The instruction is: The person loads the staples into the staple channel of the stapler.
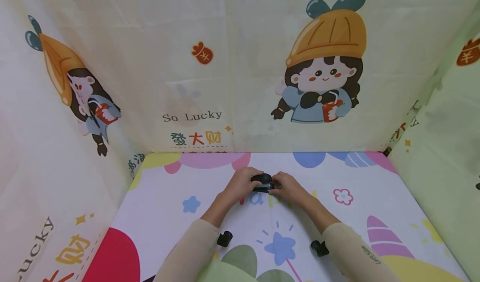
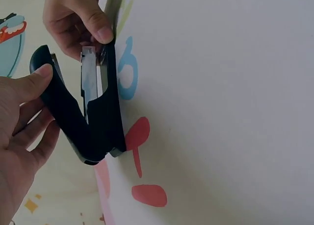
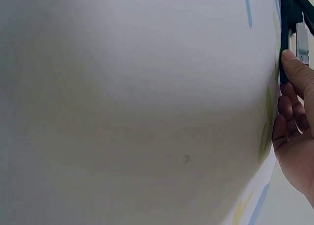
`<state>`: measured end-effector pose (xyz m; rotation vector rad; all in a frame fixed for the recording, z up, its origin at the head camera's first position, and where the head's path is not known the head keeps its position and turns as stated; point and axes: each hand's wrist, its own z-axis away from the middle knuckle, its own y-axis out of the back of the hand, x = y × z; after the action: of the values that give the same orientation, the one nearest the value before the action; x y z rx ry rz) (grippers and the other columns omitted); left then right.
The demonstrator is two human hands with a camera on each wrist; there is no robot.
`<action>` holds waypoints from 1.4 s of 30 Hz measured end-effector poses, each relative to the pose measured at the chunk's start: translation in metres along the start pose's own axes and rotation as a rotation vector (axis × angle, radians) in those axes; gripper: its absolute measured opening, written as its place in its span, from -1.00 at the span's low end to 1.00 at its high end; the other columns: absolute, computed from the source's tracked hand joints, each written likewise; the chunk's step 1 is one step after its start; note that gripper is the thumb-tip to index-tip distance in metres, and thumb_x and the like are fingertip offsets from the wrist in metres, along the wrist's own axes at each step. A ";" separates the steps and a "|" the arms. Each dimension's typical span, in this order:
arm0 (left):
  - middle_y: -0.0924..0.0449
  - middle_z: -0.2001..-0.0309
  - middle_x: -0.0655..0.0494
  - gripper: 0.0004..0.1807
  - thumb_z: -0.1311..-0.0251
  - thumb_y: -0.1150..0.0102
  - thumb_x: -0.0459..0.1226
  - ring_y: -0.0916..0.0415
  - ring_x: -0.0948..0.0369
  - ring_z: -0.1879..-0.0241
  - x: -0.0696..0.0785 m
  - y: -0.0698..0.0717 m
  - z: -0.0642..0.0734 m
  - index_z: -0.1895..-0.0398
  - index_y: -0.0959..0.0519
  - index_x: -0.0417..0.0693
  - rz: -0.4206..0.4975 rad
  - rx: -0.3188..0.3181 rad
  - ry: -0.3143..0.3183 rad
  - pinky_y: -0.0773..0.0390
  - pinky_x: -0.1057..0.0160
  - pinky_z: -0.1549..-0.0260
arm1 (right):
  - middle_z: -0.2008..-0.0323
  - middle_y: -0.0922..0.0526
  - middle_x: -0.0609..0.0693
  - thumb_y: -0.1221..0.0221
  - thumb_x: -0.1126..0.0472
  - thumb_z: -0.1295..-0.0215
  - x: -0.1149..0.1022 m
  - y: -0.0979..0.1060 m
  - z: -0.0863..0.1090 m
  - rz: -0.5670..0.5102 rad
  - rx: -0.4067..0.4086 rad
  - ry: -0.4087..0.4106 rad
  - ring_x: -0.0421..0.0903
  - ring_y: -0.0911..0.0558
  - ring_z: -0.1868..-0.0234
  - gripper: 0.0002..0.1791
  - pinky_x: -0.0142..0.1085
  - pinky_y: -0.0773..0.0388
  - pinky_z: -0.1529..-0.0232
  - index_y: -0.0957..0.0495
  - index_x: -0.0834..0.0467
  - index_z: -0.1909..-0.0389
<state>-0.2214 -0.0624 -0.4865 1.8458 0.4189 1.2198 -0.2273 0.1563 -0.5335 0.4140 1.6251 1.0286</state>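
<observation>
A black stapler [image 1: 263,188] is held between both hands over the far middle of the table, its top arm swung up from the base. In the left wrist view the metal staple magazine [image 2: 89,75] shows between the raised arm and the base. My left hand [image 1: 241,185] grips the top arm, thumb on one side and fingers on the other. With thumb and fingers, my right hand [image 1: 288,187] pinches the end of the stapler's base. The right wrist view catches only part of the stapler [image 3: 285,38], at its upper right edge.
A white cloth with coloured prints covers the table [image 1: 161,207]. Printed curtains [image 1: 247,86] hang behind it and on both sides. Small black devices, one by the left wrist [image 1: 225,238] and one by the right wrist [image 1: 319,248], sit at the sleeves.
</observation>
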 end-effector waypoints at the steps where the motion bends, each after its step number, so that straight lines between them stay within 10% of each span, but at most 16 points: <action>1: -0.75 -0.10 0.02 -0.61 -0.28 -0.41 -0.30 -0.65 0.10 -0.14 0.001 -0.001 0.000 -0.18 -0.70 -0.09 -0.008 -0.007 0.007 -0.62 0.08 -0.21 | 0.23 -0.62 0.01 -0.50 0.17 -0.18 0.000 0.000 0.000 0.003 -0.001 0.001 -0.11 -0.53 0.22 -0.63 -0.19 -0.57 0.10 -0.68 0.27 0.08; 42: -0.75 0.05 0.00 -0.80 -0.27 -0.40 -0.34 -0.66 0.11 -0.01 -0.002 -0.009 0.000 0.06 -0.76 -0.15 -0.010 -0.039 0.020 -0.65 0.12 -0.14 | 0.22 -0.61 0.00 -0.48 0.15 -0.21 0.000 -0.001 0.004 0.011 0.017 0.025 -0.13 -0.53 0.24 -0.62 -0.21 -0.54 0.15 -0.69 0.24 0.02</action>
<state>-0.2211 -0.0590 -0.4947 1.7976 0.4116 1.2319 -0.2229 0.1574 -0.5345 0.4236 1.6561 1.0329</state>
